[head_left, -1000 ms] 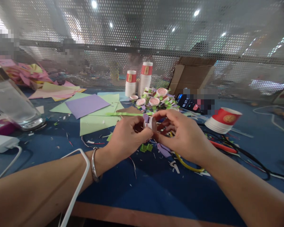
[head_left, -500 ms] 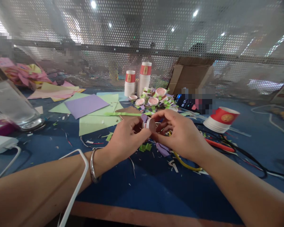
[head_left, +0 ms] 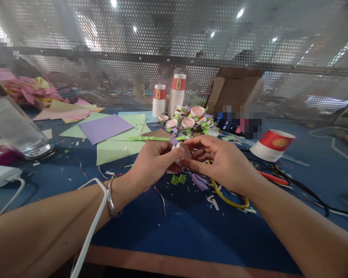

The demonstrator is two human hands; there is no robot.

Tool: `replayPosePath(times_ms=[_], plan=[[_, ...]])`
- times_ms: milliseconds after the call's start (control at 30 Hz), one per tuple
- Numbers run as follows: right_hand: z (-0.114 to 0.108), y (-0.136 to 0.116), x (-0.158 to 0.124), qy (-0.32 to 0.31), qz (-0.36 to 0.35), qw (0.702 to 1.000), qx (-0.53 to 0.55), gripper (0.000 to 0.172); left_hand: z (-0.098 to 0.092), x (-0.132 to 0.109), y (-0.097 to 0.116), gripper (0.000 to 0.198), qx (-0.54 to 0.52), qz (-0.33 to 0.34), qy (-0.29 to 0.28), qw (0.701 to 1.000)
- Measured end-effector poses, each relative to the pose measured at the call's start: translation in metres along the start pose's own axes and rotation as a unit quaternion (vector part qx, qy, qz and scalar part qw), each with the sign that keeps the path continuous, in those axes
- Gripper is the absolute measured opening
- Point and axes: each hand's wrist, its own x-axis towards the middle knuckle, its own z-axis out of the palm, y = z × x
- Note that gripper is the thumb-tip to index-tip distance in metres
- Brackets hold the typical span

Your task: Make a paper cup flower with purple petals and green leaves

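Note:
Between both hands is a small round cut-off paper cup bottom (head_left: 185,153), with a purple paper strip (head_left: 173,141) sticking up from its left side. My left hand (head_left: 156,162) pinches its left edge between thumb and fingers, a silver bangle around the wrist. From the right, my right hand (head_left: 220,160) grips the other edge with thumb and fingertips. The fingers partly cover the piece. Just beyond lies a heap of similar cup bottoms (head_left: 188,123), dressed with green and purple paper bits. Green scraps (head_left: 178,179) and purple scraps (head_left: 200,181) lie below the hands.
Two stacks of paper cups (head_left: 159,104) stand at the back, near a cardboard box (head_left: 234,92). Coloured paper sheets (head_left: 106,128) and a glass of water (head_left: 20,127) are left. Yellow-handled scissors (head_left: 229,200), a phone (head_left: 226,125) and a red-white cup (head_left: 274,144) are right.
The cup bottom has turned and tilted slightly between my fingers, and my left thumb has moved up over its face. Both hands stay in nearly the same place.

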Motion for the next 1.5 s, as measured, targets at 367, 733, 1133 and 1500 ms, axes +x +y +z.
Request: replayPosePath(times_ms=[367, 733, 1133, 1500], plan=[[0.003, 0.000, -0.001, 0.031, -0.059, 0.994, -0.091, 0.006, 0.000, -0.001, 0.001, 0.032, -0.027, -0.023, -0.004, 0.999], [0.002, 0.002, -0.001, 0.026, -0.124, 0.978, -0.165, 0.010, 0.000, -0.003, -0.002, 0.029, -0.007, -0.012, -0.013, 1.000], [0.002, 0.006, 0.001, 0.036, -0.172, 0.964, -0.200, 0.017, 0.007, -0.008, 0.010, 0.012, -0.117, -0.033, -0.012, 0.993], [0.012, 0.004, -0.001, 0.033, -0.166, 0.961, -0.219, 0.006, 0.013, -0.008, -0.001, 0.015, -0.009, -0.013, 0.052, 0.999]])
